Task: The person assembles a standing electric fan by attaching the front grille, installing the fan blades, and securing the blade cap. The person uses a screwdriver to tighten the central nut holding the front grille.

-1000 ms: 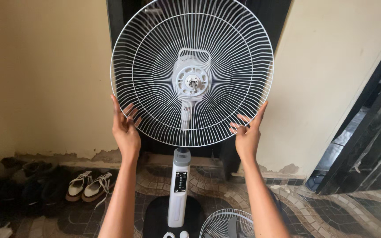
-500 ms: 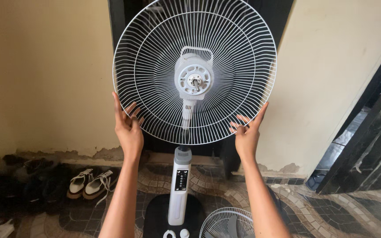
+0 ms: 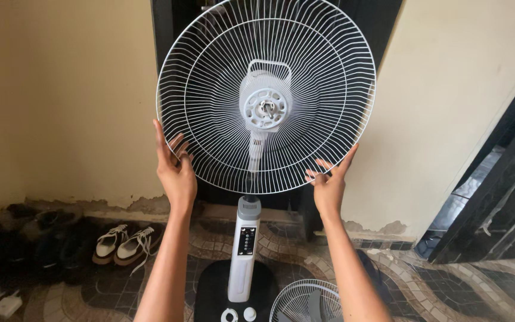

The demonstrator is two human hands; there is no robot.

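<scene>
A: What place?
B: Home entryway. Pairs of shoes (image 3: 120, 243) lined along the wall (image 3: 61, 107) left of the standing fan (image 3: 257, 149).
A: More?
B: Patterned tile floor (image 3: 448, 286) below the fan, dark doorway (image 3: 174, 36) behind it.

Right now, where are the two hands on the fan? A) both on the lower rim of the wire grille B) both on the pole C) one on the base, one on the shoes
A: left hand and right hand each touch the lower rim of the white wire grille.
</scene>
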